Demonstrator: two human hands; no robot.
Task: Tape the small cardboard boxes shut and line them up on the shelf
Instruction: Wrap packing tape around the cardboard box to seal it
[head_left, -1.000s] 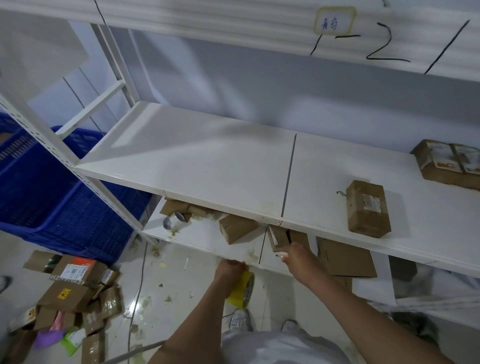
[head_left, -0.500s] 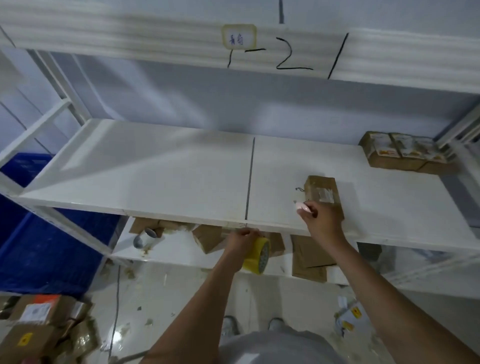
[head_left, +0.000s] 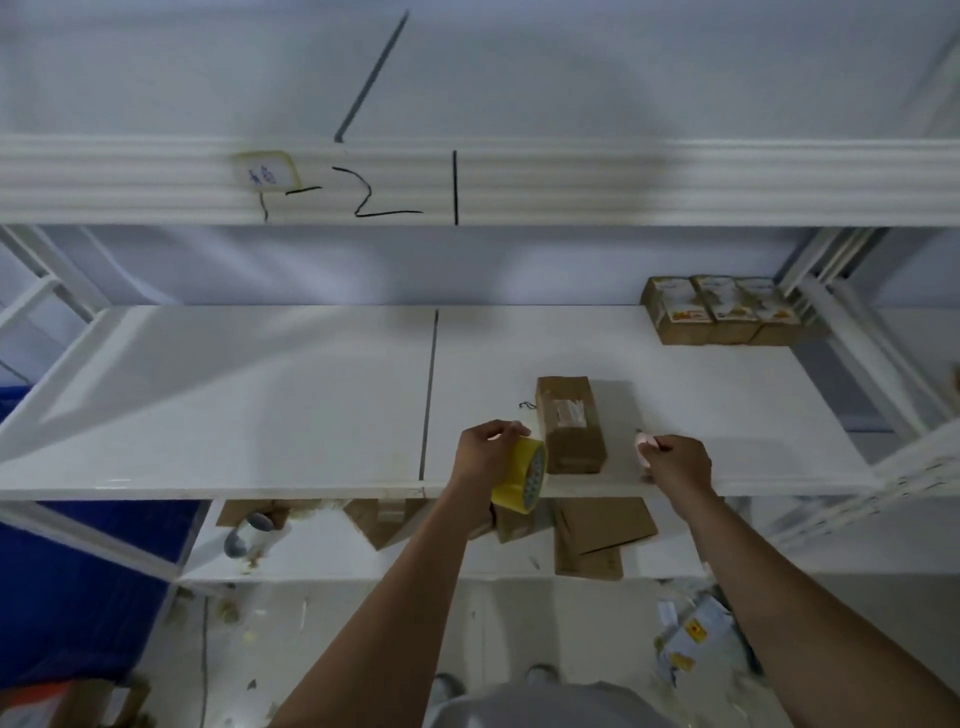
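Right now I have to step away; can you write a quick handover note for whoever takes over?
Left hand grips the yellow tape roll at the shelf's front edge.
Right hand pinches a small pale object; what it is I cannot tell.
One brown box lies between the hands, apart from the row.
Done: three boxes lined up at the back right.
Left: tape this box if needed, add it to the row, then the loose cardboard below.

Dim, bluish indoor light; soft shadow toward three o'clock of the box (head_left: 570, 423); motion blur and wide-angle bending at the edges.
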